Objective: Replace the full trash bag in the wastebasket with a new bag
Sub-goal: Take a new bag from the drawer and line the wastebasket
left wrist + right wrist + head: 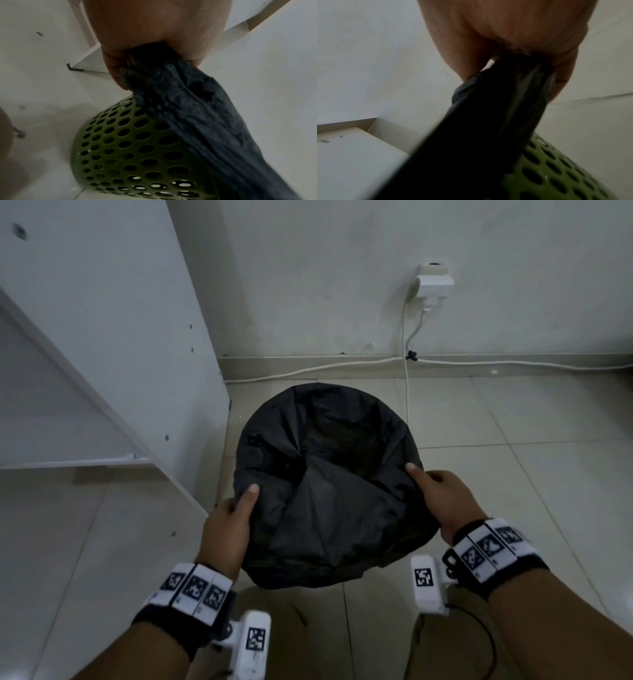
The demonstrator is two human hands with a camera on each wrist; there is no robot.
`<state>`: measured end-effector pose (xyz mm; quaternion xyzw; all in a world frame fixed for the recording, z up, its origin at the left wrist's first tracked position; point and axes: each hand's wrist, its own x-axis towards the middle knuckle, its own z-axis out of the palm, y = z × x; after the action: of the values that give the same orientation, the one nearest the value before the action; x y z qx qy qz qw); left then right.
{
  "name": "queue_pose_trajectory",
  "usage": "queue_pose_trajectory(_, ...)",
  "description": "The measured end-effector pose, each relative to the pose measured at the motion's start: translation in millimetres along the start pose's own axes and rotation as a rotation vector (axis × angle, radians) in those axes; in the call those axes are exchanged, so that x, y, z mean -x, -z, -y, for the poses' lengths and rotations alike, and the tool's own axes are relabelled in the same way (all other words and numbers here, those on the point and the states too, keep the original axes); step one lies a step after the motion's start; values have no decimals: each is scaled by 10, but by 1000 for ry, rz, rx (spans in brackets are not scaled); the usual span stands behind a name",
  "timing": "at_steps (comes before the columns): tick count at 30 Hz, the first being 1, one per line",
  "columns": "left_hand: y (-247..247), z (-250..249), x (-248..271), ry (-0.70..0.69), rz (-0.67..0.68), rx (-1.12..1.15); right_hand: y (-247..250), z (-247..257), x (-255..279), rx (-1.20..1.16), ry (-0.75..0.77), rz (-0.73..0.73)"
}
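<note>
Both hands are on the black trash bag (329, 484) now, one at each side of the green perforated wastebasket (130, 151), which stands on the tiled floor (513, 474) just in front of the wall socket (433, 280) and right beside the white cabinet panel (102, 337). The left hand (226, 529) has a grip clenched on a gathered wad of the bag's edge; the left wrist view shows the plastic bunched in the fist and stretching down over the basket's wall. The right hand (442, 501) mirrors it on the opposite side, its grip grasping a fold of the same edge, index finger laid along the film. The bag spreads across the basket's mouth, sagging into a hollow in the middle, and whether anything lies inside it I cannot tell. Here is what matters: the rim sits directly below and between the two grips, so the bag's open mouth runs side to side, from hand to hand, both equally near. It looks like the edge is being worked over the rim, and the near lip, towards the person, seems the part left to settle.
</note>
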<state>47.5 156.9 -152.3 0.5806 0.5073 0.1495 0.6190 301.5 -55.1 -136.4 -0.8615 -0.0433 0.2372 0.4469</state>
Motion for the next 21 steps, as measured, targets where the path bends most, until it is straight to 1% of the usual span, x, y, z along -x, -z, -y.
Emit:
queue_pose_trajectory(1,-15,-25,113,7,-35,-20,-30,-32,70,6,13,6)
queue_pose_trajectory(3,-44,-58,239,35,-54,40,-88,-66,175,11,38,-33)
queue_pose_trajectory(6,-89,-117,280,54,-28,123,-172,-29,301,4,1,-64)
queue_pose_trajectory(10,-158,-206,207,143,-1,257,-280,38,374,-94,-39,-51)
queue_pose_trajectory(12,-180,-218,111,168,-8,328,-329,28,386,-209,-60,18)
queue_pose_trajectory(15,-208,-233,-1,175,-8,405,-345,-14,408,-544,-94,180)
queue_pose_trajectory(16,-215,-263,17,173,1,434,-334,-20,414,-617,-120,203)
queue_pose_trajectory(17,-216,-263,28,170,17,459,-324,-28,417,-647,-154,183)
queue_pose_trajectory(19,-229,-242,64,197,46,551,-291,-85,397,-684,-234,81)
queue_pose_trajectory(21,-244,-247,159,225,67,666,-246,-168,385,-755,-255,25)
